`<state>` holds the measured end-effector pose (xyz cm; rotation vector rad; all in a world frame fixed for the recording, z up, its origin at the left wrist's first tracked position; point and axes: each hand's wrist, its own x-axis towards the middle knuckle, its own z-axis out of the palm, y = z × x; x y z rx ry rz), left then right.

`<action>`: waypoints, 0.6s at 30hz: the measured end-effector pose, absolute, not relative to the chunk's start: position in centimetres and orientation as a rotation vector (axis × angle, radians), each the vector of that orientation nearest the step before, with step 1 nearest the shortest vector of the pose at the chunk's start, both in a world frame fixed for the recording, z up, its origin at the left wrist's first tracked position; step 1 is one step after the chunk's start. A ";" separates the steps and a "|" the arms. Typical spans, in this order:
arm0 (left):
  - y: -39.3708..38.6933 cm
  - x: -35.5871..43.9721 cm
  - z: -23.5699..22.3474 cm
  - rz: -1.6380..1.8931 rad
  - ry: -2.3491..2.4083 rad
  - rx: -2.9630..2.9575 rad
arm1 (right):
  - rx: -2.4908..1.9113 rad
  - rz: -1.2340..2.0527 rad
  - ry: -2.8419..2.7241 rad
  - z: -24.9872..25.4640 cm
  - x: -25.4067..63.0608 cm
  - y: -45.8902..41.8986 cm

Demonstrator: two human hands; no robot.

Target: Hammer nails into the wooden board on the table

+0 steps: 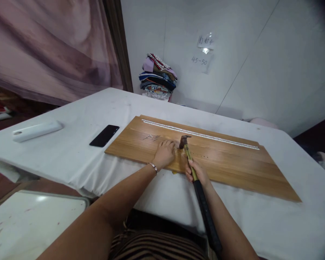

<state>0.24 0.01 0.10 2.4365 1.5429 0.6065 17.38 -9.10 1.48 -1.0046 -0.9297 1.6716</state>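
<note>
A claw hammer [190, 157] with a rusty head, yellowish shaft and black grip is held by my right hand [199, 172], fingers wrapped round the shaft. Its head is low over a brown wooden board [233, 166], close to the fingertips of my left hand [164, 153]. That left hand rests on the board with its fingers drawn together; whatever they hold is hidden or too small to name. Several loose nails [151, 137] lie on the board beyond the left hand. A row of small dark marks [202, 156] runs along the wood right of the hammer.
Two white strips [200, 134] run along the board's far side. Left of it, a black phone [104, 135] and a white elongated object [38, 130] lie on the white-covered table [78, 155]. Folded cloths [158, 77] are stacked by the wall. A white stool-like surface [35, 220] stands lower left.
</note>
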 end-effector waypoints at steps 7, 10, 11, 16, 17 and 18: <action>0.0 0.2 0.2 0.597 1.541 2.445 | -0.989 1.668 -0.921 1.5 17.5 -9.2; -0.2 0.2 0.6 0.590 1.549 2.425 | -0.983 1.673 -0.935 1.6 17.4 -9.3; -0.2 0.2 0.6 0.586 1.552 2.421 | -0.982 1.672 -0.940 1.6 17.4 -9.2; -0.2 0.3 0.6 0.587 1.563 2.416 | -0.993 1.670 -0.939 1.4 17.4 -9.1; -0.2 0.3 0.5 0.589 1.561 2.421 | -0.996 1.671 -0.936 1.3 17.4 -9.1; -0.1 0.3 0.4 0.590 1.555 2.427 | -0.999 1.671 -0.934 1.3 17.4 -9.1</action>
